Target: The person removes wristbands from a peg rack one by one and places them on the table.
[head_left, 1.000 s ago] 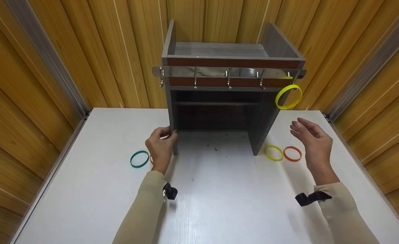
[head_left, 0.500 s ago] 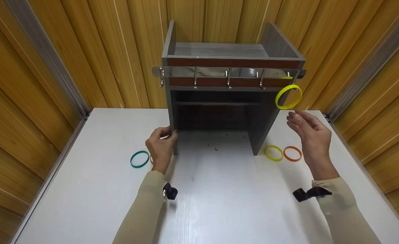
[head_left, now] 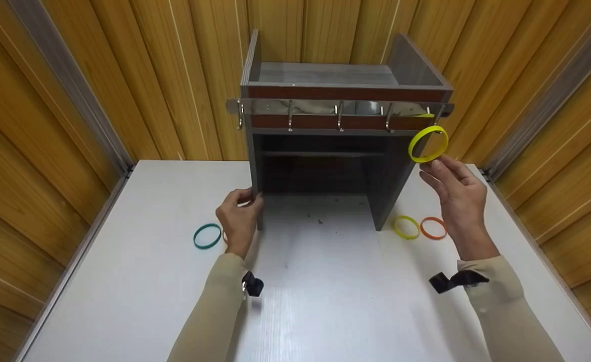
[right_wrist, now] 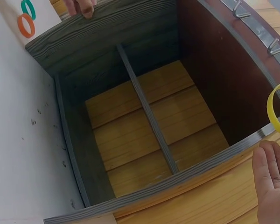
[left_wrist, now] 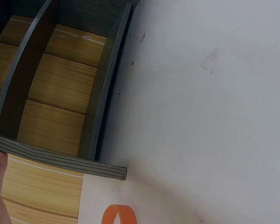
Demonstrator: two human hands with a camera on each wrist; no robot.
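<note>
In the head view, my left hand grips the front edge of the left side panel of a grey wooden shelf. The right wrist view shows that hand's fingertips over the panel's edge. A yellow wristband hangs from the rightmost hook of a metal hook rail on the shelf's front. Just beneath the band is my right hand, its fingertips close to the lower rim. In the right wrist view these fingers look straight; whether they touch the band I cannot tell.
A second yellow band and an orange band lie on the white table, right of the shelf. Left of it lies a green band; another orange band is partly hidden by my left hand. Wood-patterned walls surround the table.
My right hand has risen and shifted slightly left, from below the hanging yellow wristband to its lower rim. The left hand keeps its grip on the side panel.
</note>
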